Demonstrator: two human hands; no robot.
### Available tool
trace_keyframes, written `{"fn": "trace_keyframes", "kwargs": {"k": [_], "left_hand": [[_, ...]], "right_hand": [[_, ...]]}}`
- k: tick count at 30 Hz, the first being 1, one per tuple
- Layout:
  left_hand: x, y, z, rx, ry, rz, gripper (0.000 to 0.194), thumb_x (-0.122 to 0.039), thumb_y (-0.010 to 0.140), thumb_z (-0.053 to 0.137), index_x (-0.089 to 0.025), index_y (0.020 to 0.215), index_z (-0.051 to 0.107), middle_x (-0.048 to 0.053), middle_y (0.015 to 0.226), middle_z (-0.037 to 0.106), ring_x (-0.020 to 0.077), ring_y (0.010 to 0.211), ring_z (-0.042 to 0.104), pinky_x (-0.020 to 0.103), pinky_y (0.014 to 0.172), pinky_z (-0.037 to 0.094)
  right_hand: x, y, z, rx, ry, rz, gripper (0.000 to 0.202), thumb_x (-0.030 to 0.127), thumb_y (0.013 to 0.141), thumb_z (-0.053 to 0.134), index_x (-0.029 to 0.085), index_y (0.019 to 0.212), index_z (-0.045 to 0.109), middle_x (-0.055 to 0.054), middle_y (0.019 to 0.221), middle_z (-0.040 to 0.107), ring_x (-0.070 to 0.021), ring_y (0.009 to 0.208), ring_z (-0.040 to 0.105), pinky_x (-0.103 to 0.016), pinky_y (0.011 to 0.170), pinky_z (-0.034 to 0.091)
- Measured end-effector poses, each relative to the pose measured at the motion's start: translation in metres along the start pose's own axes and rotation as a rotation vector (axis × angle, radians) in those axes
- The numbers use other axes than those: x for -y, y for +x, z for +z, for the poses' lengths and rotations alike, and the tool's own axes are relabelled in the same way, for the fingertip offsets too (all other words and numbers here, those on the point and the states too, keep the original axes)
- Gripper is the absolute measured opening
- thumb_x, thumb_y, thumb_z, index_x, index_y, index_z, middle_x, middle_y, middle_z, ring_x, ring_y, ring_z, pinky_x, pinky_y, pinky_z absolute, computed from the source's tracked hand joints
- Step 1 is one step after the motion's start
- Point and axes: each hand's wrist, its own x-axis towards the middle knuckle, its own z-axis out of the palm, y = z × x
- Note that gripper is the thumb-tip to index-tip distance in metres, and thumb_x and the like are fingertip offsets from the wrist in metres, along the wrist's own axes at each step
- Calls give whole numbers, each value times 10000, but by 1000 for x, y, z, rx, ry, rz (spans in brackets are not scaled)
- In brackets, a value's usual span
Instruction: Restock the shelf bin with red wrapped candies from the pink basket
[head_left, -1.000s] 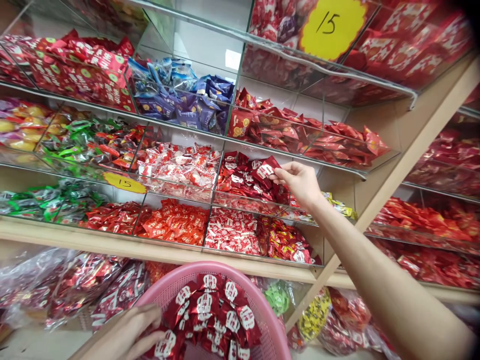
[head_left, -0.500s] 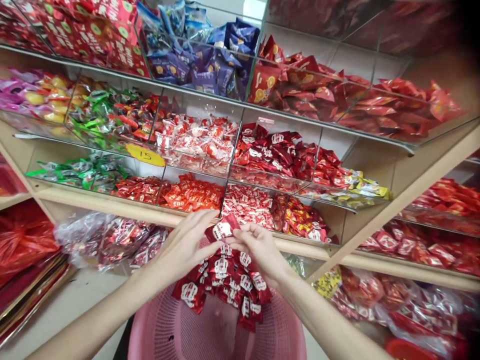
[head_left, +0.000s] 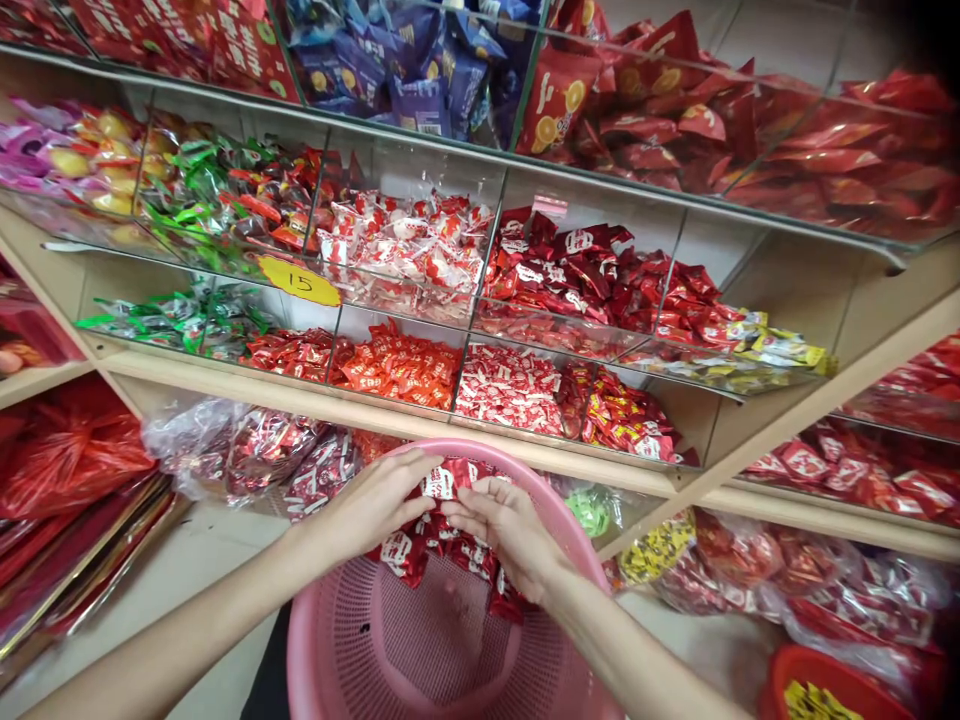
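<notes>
A pink mesh basket (head_left: pixel 319 640) stands below me. Dark red candy packets (head_left: pixel 403 553) with white lettering are bunched at its far side, partly hidden behind my hands. My left hand (head_left: pixel 375 505) reaches over the left rim, its fingers stretched out and the thumb held apart from them. One red packet (head_left: pixel 439 484) lies just beyond its fingertips, between the two hands. From the right comes my right hand (head_left: pixel 510 525), fingers curled and touching that packet at its edge. More packets show beneath the right palm.
Clear-fronted shelf bins (head_left: pixel 401 370) of wrapped sweets fill the rack ahead, with a yellow price tag (head_left: pixel 298 281). A wooden ledge (head_left: pixel 247 395) runs just beyond the basket. Bagged sweets (head_left: pixel 274 455) lie underneath. A red tub (head_left: pixel 802 665) stands at lower right.
The view has shifted, so the shelves sit closer and the basket's far rim now shows. My hands have lowered over the packets, and fewer packets are visible below them.
</notes>
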Motion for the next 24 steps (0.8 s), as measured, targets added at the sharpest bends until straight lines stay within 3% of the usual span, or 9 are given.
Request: {"fn": "trace_keyframes", "kwargs": {"k": [7, 10, 15, 18, 24], "left_hand": [[18, -28, 24, 226, 139, -44, 406, -213, 795, 586, -138, 1184, 495, 129, 1189, 582, 249, 1077, 550, 371, 883, 456], [17, -36, 30, 289, 229, -67, 413, -189, 743, 636, -136, 1137, 528, 115, 1128, 611, 261, 1061, 550, 391, 898, 441], [12, -36, 31, 304, 338, -119, 391, -112, 733, 606, -135, 1120, 560, 120, 1131, 618, 271, 1093, 528, 414, 945, 402], [13, -36, 35, 327, 367, -154, 355, -45, 763, 517, -122, 1103, 584, 155, 1219, 571, 291, 1190, 462, 437, 986, 365], [25, -37, 48, 353, 310, -169, 467, 5, 791, 356, -105, 1213, 524, 177, 1261, 541, 285, 1229, 434, 479, 1023, 310]], "right_hand": [[-56, 0, -8, -6, 71, 277, 278, 255, 620, 767, 142, 715, 532, -62, 690, 699, -135, 678, 676, -232, 676, 521], [-72, 1, -6, -44, 76, 313, 207, 202, 678, 710, 144, 704, 513, -67, 681, 698, -132, 666, 674, -231, 662, 520], [-76, 4, 3, -83, -94, 420, 119, 130, 819, 517, 149, 707, 481, -40, 621, 670, -104, 540, 639, -202, 538, 494], [-77, 8, 8, -90, -183, 485, 129, 132, 834, 482, 157, 709, 470, -24, 581, 649, -110, 483, 618, -198, 472, 473], [-82, 16, 11, -81, -235, 479, 146, 152, 838, 482, 169, 696, 456, -3, 530, 625, -103, 416, 584, -175, 407, 432]]}}
